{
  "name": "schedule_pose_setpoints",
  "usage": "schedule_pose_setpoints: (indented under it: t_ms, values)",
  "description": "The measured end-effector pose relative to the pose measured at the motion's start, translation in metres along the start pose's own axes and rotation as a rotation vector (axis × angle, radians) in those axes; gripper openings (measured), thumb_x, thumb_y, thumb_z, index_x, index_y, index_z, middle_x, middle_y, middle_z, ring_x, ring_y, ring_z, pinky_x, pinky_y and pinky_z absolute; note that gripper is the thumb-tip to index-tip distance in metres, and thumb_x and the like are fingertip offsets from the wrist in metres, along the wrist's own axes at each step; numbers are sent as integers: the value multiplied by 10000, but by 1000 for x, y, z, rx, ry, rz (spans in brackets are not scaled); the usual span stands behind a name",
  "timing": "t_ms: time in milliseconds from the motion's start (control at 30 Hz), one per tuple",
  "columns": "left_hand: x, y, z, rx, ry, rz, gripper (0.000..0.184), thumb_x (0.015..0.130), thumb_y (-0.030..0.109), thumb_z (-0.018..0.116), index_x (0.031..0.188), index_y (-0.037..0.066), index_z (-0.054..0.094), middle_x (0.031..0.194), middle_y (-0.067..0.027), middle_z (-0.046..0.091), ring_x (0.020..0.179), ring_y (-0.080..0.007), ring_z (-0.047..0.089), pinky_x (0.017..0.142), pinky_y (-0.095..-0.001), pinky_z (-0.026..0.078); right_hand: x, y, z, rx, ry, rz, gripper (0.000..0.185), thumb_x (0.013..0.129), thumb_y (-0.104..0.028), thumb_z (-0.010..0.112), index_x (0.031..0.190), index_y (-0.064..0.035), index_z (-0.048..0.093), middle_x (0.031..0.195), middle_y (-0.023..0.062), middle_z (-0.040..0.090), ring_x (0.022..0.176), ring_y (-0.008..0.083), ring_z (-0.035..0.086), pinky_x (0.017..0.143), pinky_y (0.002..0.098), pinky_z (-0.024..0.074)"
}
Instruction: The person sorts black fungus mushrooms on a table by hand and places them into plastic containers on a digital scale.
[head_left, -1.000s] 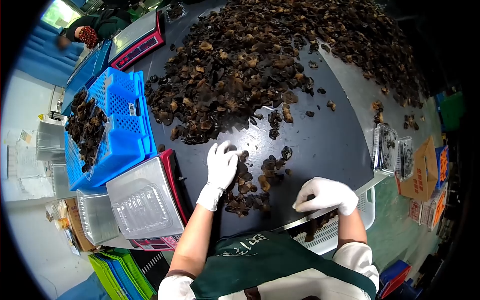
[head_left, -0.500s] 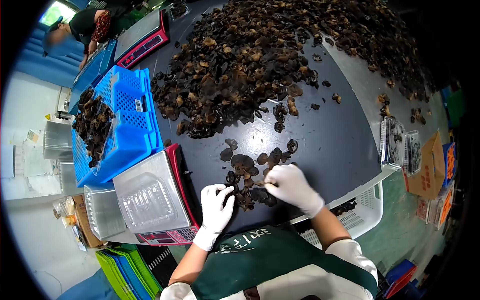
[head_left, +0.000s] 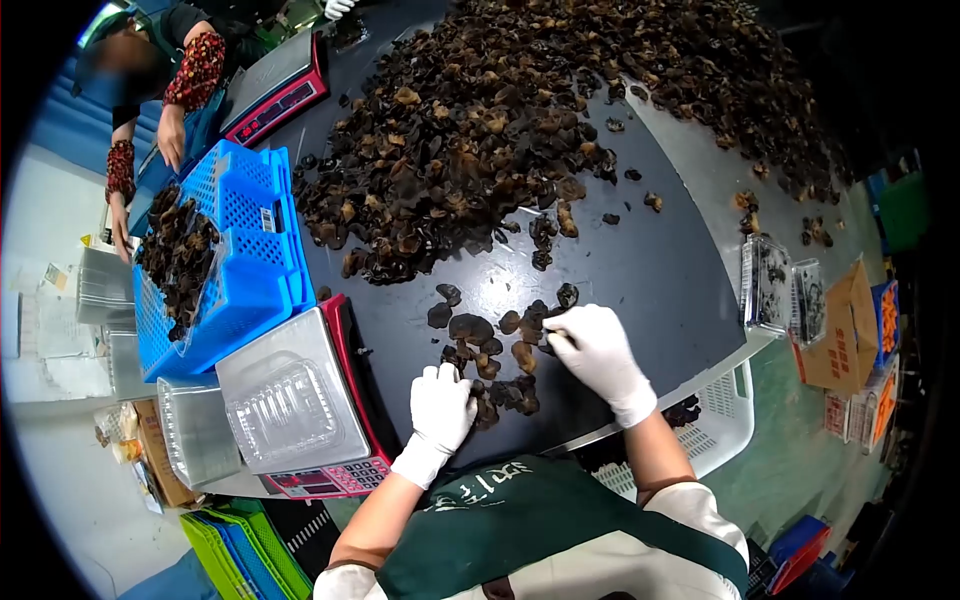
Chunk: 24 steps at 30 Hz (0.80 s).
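Note:
White gloves cover both hands. My left hand [head_left: 442, 408] rests at the left edge of a small group of dark brown fungus pieces [head_left: 472, 328], its fingers bent and close together near the lower pieces; what lies under them is hidden. At the right side of that group my right hand [head_left: 594, 350] has its thumb and fingers drawn together by a piece, and I cannot make out whether anything is pinched. A large heap of the same fungus [head_left: 450, 160] covers the dark table [head_left: 640, 280] farther up.
Left stands a scale [head_left: 290, 395] with a clear plastic tray [head_left: 285, 412] on it, beside a blue crate [head_left: 250, 250] bearing a filled tray. A co-worker's hands [head_left: 171, 135] reach toward the crate. Clear boxes [head_left: 766, 285] lie right; a white basket [head_left: 728, 415] sits below the table edge.
My right hand went to the small group, then slightly up and right. My left hand came down to its lower left side and has since shifted slightly right. The co-worker's arms now reach toward the blue crate.

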<state>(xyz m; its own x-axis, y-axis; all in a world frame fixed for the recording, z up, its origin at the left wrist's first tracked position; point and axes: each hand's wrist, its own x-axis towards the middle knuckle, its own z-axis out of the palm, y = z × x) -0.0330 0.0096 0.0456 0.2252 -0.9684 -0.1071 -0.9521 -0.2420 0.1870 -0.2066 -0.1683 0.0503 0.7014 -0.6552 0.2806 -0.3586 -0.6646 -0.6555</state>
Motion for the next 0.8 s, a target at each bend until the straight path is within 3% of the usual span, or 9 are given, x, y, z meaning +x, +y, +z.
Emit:
schedule_pose_setpoints:
  t_ms: [100, 200, 333, 433, 500, 600, 667, 733, 800]
  values:
    - [2, -3, 12, 29, 31, 10, 128, 638, 200, 708, 728, 115, 675, 836, -59, 533, 837, -252, 515, 677, -379, 416, 15, -9, 36, -135, 118, -195, 168, 716, -109, 684, 885, -116, 686, 829, 35, 619, 859, 241, 567, 838, 370, 423]
    - [1, -1, 7, 31, 29, -8, 133, 639, 209, 713, 726, 116, 676, 833, -59, 535, 839, -252, 518, 681, -377, 419, 23, -6, 67, -438, -121, -156, 162, 716, -155, 661, 870, -108, 652, 870, 49, 587, 937, 245, 516, 925, 409, 355]
    - [-1, 0, 11, -3, 53, -48, 123, 655, 208, 694, 692, 98, 652, 844, -76, 543, 840, -253, 521, 682, -382, 408, 29, 1, 77, -393, -198, -183, 87, 750, -159, 623, 816, -107, 645, 808, 63, 602, 900, 266, 547, 916, 438, 364]
    - [-2, -3, 12, -34, 77, -83, 110, 658, 201, 690, 677, 101, 651, 829, -71, 546, 806, -250, 526, 665, -379, 411, 34, -5, 45, -19, -58, -163, 124, 728, -127, 604, 828, -115, 677, 764, 63, 636, 859, 253, 584, 867, 418, 413]
    - [-7, -5, 2, -145, 161, -126, 89, 672, 189, 685, 681, 109, 647, 801, -70, 542, 771, -255, 529, 649, -375, 416, 37, -10, -1, 375, -202, -182, 172, 708, -70, 577, 830, -60, 698, 754, 135, 675, 660, 308, 635, 667, 370, 514]
    - [-10, 5, -27, -454, 177, -87, 93, 729, 159, 696, 725, 95, 628, 801, -76, 549, 781, -279, 552, 677, -396, 454, 13, 9, -73, 655, -1011, 45, 361, 735, -143, 678, 1082, -43, 694, 946, 123, 707, 886, 238, 669, 817, 321, 519]
    - [-10, 19, -31, -687, -8, 240, 75, 796, 113, 665, 847, 57, 660, 967, -121, 635, 866, -298, 610, 756, -376, 498, 3, 11, -94, 785, -1050, 180, 356, 755, -154, 711, 1087, -29, 685, 964, 123, 706, 905, 227, 665, 853, 325, 511]
    - [-9, 45, -34, -971, -287, 452, 105, 844, 108, 621, 925, 50, 655, 987, -125, 650, 916, -306, 617, 780, -372, 506, 2, 20, -96, 757, -795, 64, 341, 762, -129, 715, 1084, -20, 682, 957, 111, 707, 907, 223, 664, 858, 325, 506]
    - [5, 45, -28, -827, -105, 559, 135, 877, 100, 576, 981, 56, 650, 1010, -119, 655, 968, -302, 611, 843, -383, 496, 0, 22, -89, 662, -541, 255, 321, 759, -113, 720, 1070, -37, 684, 911, 93, 701, 857, 216, 659, 838, 328, 502]
